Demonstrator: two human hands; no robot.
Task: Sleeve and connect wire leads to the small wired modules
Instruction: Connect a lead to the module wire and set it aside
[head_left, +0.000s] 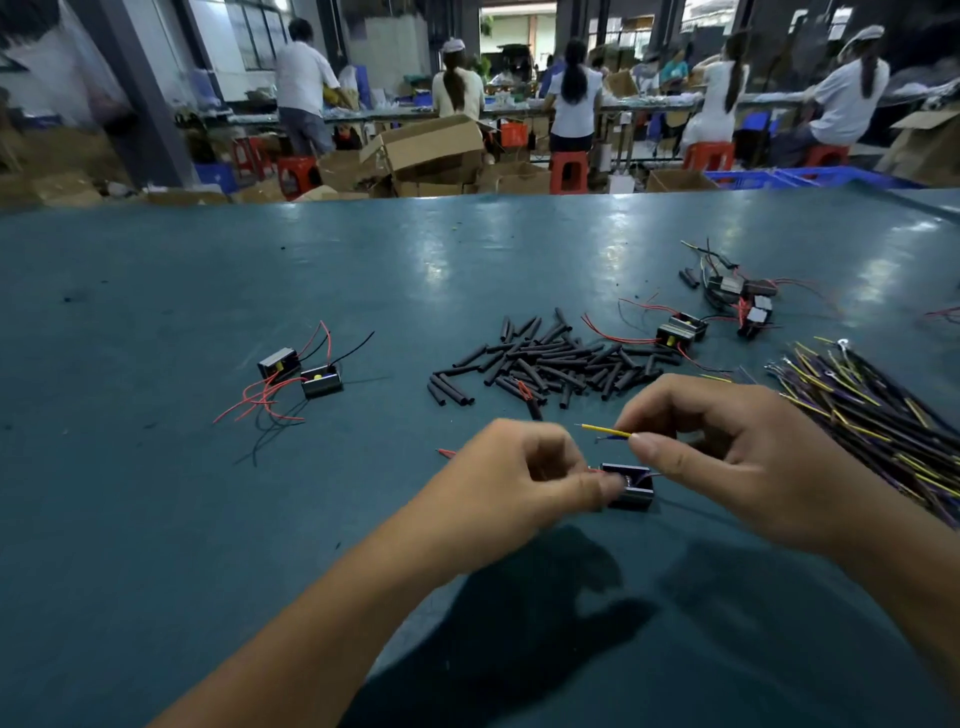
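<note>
Pinching one yellow wire (605, 429), the right hand (727, 457) faces the left hand (519, 473), whose grip pinches one module (634, 488).

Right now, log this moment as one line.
left hand: holds module | right hand: pinches yellow lead | sleeve pile: untouched

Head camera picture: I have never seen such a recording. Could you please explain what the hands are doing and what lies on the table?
One camera, worn on a person's head, looks down at their bare hands over a green table. The left hand holds a small black module. The right hand pinches a yellow wire lead. Beyond lies a pile of black sleeve tubes, two wired modules at left, more modules at far right, and a bundle of wire leads at right.
</note>
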